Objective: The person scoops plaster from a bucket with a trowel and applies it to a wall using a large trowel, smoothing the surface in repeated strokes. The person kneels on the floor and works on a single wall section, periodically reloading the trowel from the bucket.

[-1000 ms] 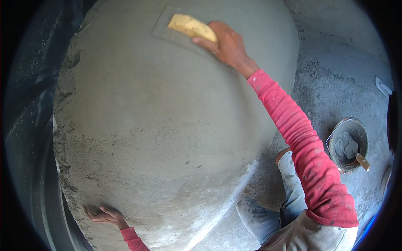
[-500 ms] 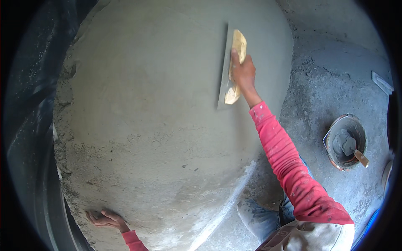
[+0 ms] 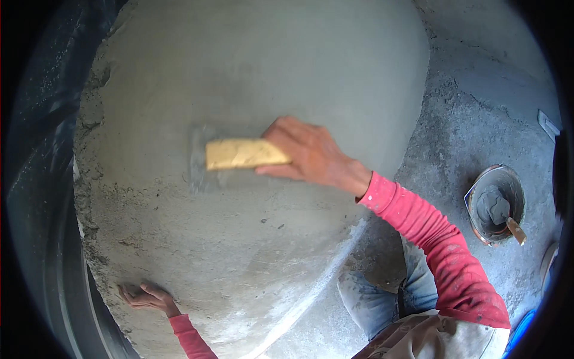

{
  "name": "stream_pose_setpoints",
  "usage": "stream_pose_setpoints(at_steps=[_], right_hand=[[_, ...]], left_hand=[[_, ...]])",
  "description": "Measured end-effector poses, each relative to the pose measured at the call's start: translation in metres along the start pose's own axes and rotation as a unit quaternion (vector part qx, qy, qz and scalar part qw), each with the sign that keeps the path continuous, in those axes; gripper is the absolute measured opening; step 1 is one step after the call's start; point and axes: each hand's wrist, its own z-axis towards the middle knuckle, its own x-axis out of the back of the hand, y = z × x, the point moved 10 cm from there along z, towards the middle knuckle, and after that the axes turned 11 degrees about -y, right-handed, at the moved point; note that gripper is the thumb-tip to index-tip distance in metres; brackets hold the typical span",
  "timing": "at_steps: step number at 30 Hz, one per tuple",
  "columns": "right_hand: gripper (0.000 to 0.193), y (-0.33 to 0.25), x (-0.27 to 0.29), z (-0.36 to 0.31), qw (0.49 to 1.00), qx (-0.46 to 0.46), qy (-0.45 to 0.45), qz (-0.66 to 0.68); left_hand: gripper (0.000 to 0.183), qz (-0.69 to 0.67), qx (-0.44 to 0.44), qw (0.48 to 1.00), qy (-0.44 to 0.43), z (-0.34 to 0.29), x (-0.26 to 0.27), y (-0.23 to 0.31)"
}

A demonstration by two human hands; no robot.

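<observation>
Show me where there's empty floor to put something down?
Bare floor lies up right, between the plastered dome and the mortar pan. It is tight lower right, where the knee sits between dome and pan. On the dome, the right hand holds a trowel; the left hand rests at its lower edge.

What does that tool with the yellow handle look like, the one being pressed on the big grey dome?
The trowel is a flat grey blade smeared with wet cement, with a yellowish, wooden-looking handle across its back. It lies flat against the curved cement dome, near its middle. The right hand grips the handle's right end. The blade's edges blur into the grey surface.
</observation>
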Motion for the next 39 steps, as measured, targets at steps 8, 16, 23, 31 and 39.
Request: stream_pose_setpoints(at_steps=[8,16,23,31,39], right_hand=[[0.042,-0.004,-0.034,-0.043,0.996,0.017,0.03,-0.079],[0.046,-0.012,0.019,0.045,0.964,-0.16,0.17,-0.124],[0.047,0.136,0.058,-0.067,0.827,-0.489,0.259,-0.102],[0.063,0.197,-0.037,-0.317,0.636,-0.731,0.246,-0.014],[0.063,0.157,0.058,-0.087,0.817,-0.484,0.294,0.106]], left_hand=[[0.071,0.015,0.001,1.0,0.007,0.002,0.01,0.003],[0.071,0.003,-0.023,1.0,0.014,-0.004,0.008,-0.003],[0.071,0.027,-0.035,0.999,0.017,0.001,0.003,0.004],[0.072,0.046,0.003,0.999,-0.01,0.003,0.002,-0.011],[0.071,0.016,-0.019,1.0,0.012,0.001,0.007,0.008]])
